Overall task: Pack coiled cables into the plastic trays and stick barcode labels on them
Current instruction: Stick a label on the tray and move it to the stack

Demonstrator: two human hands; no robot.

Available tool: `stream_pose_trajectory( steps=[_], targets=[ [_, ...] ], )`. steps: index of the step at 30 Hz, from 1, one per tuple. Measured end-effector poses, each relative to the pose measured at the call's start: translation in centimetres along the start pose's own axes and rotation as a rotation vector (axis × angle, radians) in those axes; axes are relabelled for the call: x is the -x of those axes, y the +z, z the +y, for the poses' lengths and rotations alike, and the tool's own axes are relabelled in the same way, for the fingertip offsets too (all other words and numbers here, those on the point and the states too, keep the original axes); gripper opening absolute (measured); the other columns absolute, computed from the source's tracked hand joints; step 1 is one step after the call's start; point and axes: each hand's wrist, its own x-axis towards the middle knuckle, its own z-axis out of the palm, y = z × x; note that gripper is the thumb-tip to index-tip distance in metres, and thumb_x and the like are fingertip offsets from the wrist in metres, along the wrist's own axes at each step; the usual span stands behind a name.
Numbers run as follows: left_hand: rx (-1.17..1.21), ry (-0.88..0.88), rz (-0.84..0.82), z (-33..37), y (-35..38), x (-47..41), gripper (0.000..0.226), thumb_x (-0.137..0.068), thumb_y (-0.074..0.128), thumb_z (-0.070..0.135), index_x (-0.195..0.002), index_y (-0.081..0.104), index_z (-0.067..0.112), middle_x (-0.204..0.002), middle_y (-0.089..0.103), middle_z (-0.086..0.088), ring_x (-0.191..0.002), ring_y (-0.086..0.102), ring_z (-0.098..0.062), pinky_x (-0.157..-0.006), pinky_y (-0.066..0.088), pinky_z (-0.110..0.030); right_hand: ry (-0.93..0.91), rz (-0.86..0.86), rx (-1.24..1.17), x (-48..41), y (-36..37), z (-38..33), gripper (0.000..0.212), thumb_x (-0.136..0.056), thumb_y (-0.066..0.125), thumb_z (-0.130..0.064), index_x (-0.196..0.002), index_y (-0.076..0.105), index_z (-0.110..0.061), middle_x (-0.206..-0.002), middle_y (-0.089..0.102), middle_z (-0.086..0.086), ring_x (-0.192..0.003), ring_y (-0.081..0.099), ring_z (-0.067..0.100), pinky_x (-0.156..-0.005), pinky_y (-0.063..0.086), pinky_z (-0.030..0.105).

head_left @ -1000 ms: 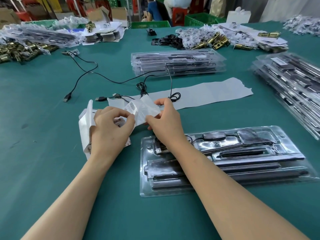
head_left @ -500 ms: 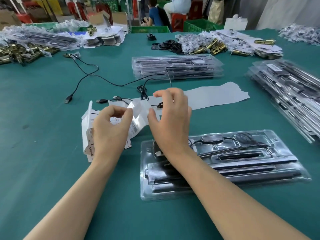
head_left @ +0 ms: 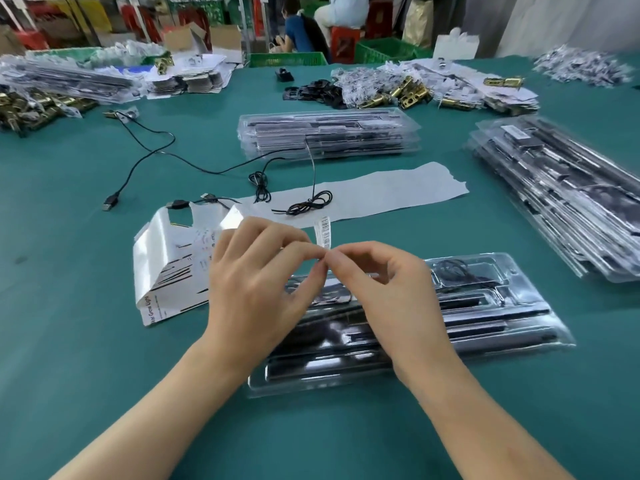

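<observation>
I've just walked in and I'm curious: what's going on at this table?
A person's left hand and right hand together pinch a small barcode label above a clear plastic tray that holds a coiled cable. The label is not stuck on yet. Loose cables lie farther back.

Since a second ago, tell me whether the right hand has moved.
Yes. The right hand shifted rightward from the far-left corner of the plastic tray to above its left half.
</observation>
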Motion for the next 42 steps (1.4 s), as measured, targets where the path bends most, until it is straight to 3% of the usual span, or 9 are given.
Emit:
stream_pose_trajectory(
  steps=[5,11,16,20,25,28,31,36,42],
  targets=[
    [-0.028,0.145,-0.097,1.7,0.9,-0.6,0.012,-0.096,0.073,0.027,-0.093,0.082,0.02,-0.095,0.074,0.005,-0.085,0.059,-0.024,-0.074,0.044,-0.036,0.085,0.01,-0.124,-0.1,-2.9,0.9,0.003,-0.088,0.079,-0.029,-0.089,0.081,-0.026,-0.088,0.079,-0.007,-0.087,0.074,0.008,-0.077,0.054,0.015],
    [0.117,0.149,-0.308,3.4,2.3,-1.5,0.021,-0.099,0.066,0.027,-0.113,0.079,0.018,-0.11,0.071,0.002,-0.094,0.057,-0.025,-0.081,0.05,-0.042,0.056,0.029,0.013,-1.4,-7.1,1.6,0.006,-0.092,0.075,-0.028,-0.087,0.079,-0.025,-0.083,0.077,-0.008,-0.082,0.072,0.009,-0.078,0.056,0.023],
    [0.231,-0.148,-0.318,4.4,3.8,-3.9,0.022,-0.098,0.068,0.028,-0.117,0.076,0.021,-0.111,0.067,0.006,-0.104,0.058,-0.014,-0.095,0.044,-0.025,0.035,-0.078,0.278,-3.3,-11.9,1.3,0.011,-0.093,0.071,-0.028,-0.082,0.074,-0.027,-0.077,0.072,-0.018,-0.068,0.061,-0.003,-0.066,0.046,0.012],
    [0.247,-0.251,-0.496,5.4,5.6,-6.1,0.029,-0.094,0.071,0.037,-0.121,0.076,0.026,-0.103,0.072,0.014,-0.094,0.064,-0.006,-0.092,0.052,-0.038,-0.01,-0.191,0.542,-4.4,-14.9,0.4,0.013,-0.095,0.068,-0.025,-0.082,0.069,-0.027,-0.075,0.068,-0.014,-0.059,0.054,-0.005,-0.057,0.04,0.01],
    [0.356,-0.332,-0.676,7.2,7.6,-7.7,0.012,-0.091,0.077,0.034,-0.099,0.083,0.027,-0.087,0.076,0.018,-0.083,0.068,0.0,-0.085,0.053,-0.022,-0.019,-0.371,0.723,-5.2,-17.3,-0.5,0.013,-0.095,0.066,-0.024,-0.083,0.068,-0.026,-0.077,0.067,-0.008,-0.058,0.054,-0.003,-0.059,0.041,0.01],
    [0.387,-0.329,-0.715,7.7,8.4,-8.0,0.007,-0.089,0.079,0.03,-0.091,0.083,0.024,-0.08,0.077,0.014,-0.078,0.07,-0.004,-0.08,0.055,-0.026,-0.033,-0.38,0.783,-6.0,-18.3,-0.5,0.013,-0.093,0.065,-0.024,-0.081,0.068,-0.027,-0.078,0.068,-0.009,-0.063,0.054,-0.001,-0.061,0.041,0.011],
    [0.433,-0.343,-0.74,8.3,8.9,-8.1,0.011,-0.085,0.083,0.031,-0.092,0.081,0.023,-0.08,0.076,0.012,-0.076,0.07,-0.006,-0.078,0.056,-0.026,-0.042,-0.381,0.827,-6.6,-19.0,-0.6,0.013,-0.093,0.064,-0.024,-0.08,0.066,-0.027,-0.079,0.067,-0.01,-0.064,0.053,-0.001,-0.059,0.04,0.01],
    [0.41,-0.288,-0.813,8.6,10.0,-9.1,0.022,-0.087,0.081,0.037,-0.108,0.078,0.032,-0.099,0.072,0.014,-0.084,0.064,-0.004,-0.085,0.049,-0.022,-0.034,-0.459,0.871,-7.0,-19.4,-0.6,0.014,-0.094,0.062,-0.028,-0.081,0.065,-0.03,-0.084,0.069,-0.009,-0.064,0.053,-0.004,-0.061,0.04,0.01],
    [0.431,-0.313,-0.911,8.8,11.0,-9.4,0.007,-0.088,0.079,0.035,-0.087,0.081,0.028,-0.082,0.076,0.014,-0.081,0.065,-0.006,-0.081,0.05,-0.026,-0.028,-0.455,0.82,-7.0,-20.0,-0.7,0.013,-0.095,0.064,-0.027,-0.082,0.066,-0.028,-0.083,0.067,-0.008,-0.06,0.053,-0.004,-0.059,0.039,0.01]
  ],
)
